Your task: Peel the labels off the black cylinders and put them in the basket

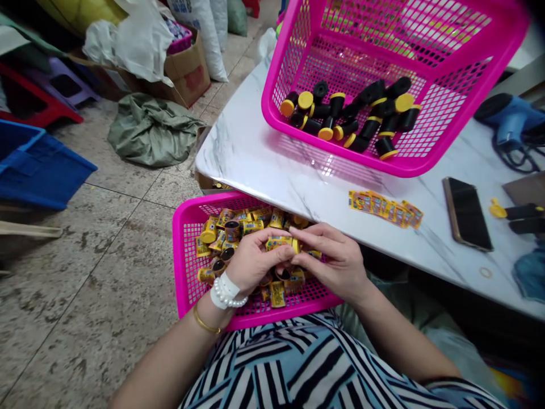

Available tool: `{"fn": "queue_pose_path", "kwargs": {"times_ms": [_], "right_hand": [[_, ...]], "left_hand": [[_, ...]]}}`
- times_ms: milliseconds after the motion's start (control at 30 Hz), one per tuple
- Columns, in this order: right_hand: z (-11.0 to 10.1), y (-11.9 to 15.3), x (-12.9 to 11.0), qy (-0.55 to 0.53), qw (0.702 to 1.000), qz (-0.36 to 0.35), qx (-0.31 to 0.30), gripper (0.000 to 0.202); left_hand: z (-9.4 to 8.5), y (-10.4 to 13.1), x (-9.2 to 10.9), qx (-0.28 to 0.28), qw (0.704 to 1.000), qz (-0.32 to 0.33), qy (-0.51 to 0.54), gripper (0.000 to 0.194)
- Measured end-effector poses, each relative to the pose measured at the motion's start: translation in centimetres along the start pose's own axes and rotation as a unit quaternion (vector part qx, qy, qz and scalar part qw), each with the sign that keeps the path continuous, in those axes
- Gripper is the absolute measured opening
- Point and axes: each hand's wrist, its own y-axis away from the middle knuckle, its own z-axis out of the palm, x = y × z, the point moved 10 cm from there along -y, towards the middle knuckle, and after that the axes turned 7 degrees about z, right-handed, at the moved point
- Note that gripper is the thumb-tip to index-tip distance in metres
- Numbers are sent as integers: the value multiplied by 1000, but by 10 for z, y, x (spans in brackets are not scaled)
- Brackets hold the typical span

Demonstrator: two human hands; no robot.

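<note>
Above the lower pink basket, my left hand has its fingers wrapped round a small yellow cylinder with a printed label. My right hand pinches the same cylinder at its right end with thumb and fingertips. Several similar labelled yellow cylinders lie jumbled in the basket beneath both hands, some with dark open ends. On the marble-patterned table, a fanned strip of printed labels lies beyond my right hand.
An upper pink basket on the table holds black cylinders with yellow caps. To the right are a phone and a blue heat gun. A blue crate and green sack are on the left.
</note>
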Motion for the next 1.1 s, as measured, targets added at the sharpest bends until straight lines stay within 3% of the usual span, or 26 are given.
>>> {"fn": "queue_pose_path", "kwargs": {"times_ms": [133,267,333,433,533,600,700,767,833,933,1100], "right_hand": [[-9,-1,-4,1,999,-26,32,41],[-7,0,-9,-35,997,-66,29,32],[-7,0,-1,-70,996,-40,49,31],[-4,2,21,-162,983,51,75,29],[7,7,40,-260,951,147,78,26],[14,9,46,-328,925,182,66,27],[23,6,43,-408,895,181,4,38],[27,6,40,-424,889,168,-49,41],[27,8,41,-417,892,158,-74,32],[18,14,43,-419,897,133,-45,13],[15,21,26,-431,897,91,-36,22]], "left_hand": [[3,-1,-5,-16,998,-33,50,49],[-5,4,0,0,1000,-26,11,37],[-8,4,19,14,995,59,-83,29],[1,9,53,20,943,225,-243,23],[9,8,62,1,912,280,-300,22],[6,4,58,-6,926,251,-282,25],[2,-1,39,-17,974,131,-185,33],[4,3,24,-12,992,49,-118,37],[9,10,14,0,997,-1,-73,41],[23,22,4,-9,999,-35,-8,50],[33,27,2,3,999,-29,40,53]]}}
